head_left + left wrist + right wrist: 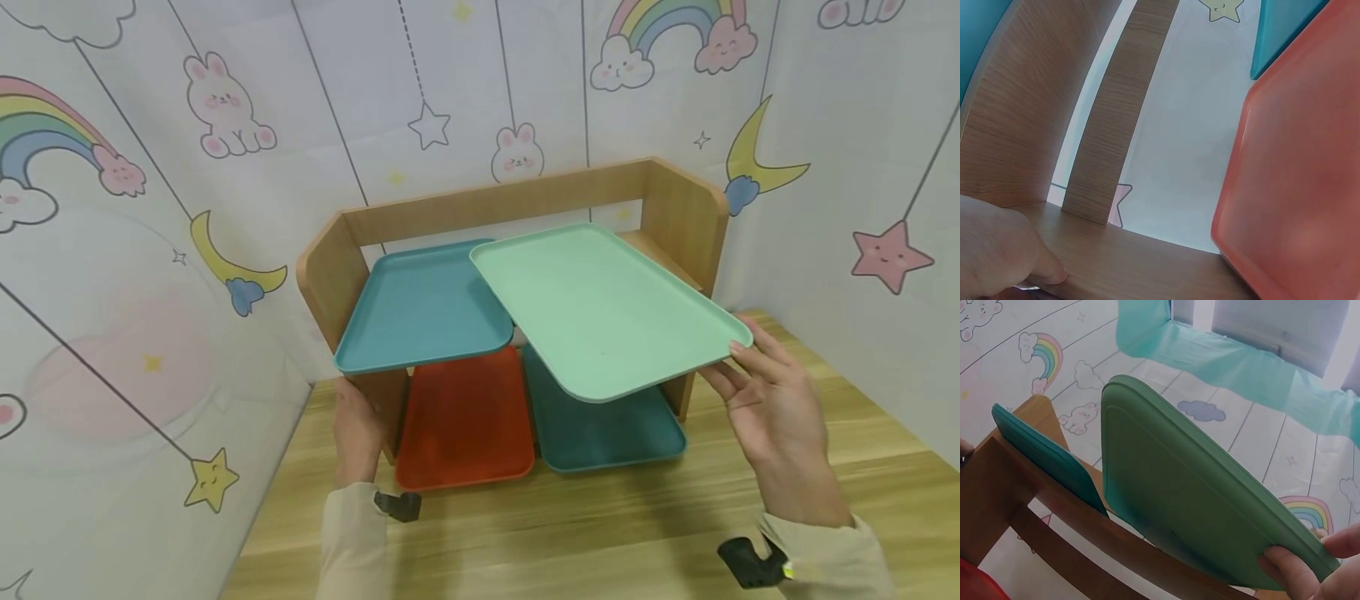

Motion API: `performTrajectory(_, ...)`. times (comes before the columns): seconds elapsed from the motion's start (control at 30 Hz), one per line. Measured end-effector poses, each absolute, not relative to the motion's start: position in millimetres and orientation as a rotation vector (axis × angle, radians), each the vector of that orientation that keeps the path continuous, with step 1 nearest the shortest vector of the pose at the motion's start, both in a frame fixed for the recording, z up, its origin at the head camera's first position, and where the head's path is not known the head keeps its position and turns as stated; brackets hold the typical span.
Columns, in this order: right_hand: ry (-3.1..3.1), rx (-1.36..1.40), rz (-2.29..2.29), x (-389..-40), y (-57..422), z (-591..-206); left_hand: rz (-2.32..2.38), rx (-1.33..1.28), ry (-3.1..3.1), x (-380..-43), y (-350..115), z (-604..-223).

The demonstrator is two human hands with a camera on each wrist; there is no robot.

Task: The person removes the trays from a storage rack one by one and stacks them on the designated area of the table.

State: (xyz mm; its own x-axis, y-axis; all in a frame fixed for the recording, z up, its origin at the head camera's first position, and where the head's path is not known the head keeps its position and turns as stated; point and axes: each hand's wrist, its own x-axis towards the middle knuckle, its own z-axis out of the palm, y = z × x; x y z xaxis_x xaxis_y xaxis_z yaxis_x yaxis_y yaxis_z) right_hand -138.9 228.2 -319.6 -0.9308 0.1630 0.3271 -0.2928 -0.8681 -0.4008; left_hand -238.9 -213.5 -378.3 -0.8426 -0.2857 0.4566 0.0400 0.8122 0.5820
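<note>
My right hand [780, 408] pinches the near right corner of a light green tray [607, 308], thumb on one face and fingers on the other. The tray tilts above the right half of a two-tier wooden shelf [682, 212]. In the right wrist view its underside [1179, 487] shows. My left hand [356, 433] holds the shelf's left side panel [1129, 256], below the upper board. Next to the green tray, a blue tray [431, 304] lies on the upper tier. Below are a red tray [468, 417] at left and a teal tray [611, 429] at right.
The shelf stands on a wood-grain table [525, 533]. Behind and beside it hangs a white cloth [450, 75] printed with rabbits, stars and rainbows. A raised back rail [495, 200] and a right side panel [686, 225] border the upper tier.
</note>
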Motion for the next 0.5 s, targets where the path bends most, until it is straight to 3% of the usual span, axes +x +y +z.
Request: performTrajectory(0.5,-0.673,0.522,2.867,-138.4,233.6,-324.3,-0.841,0.219,-2.467,-238.4,-212.0,-377.6)
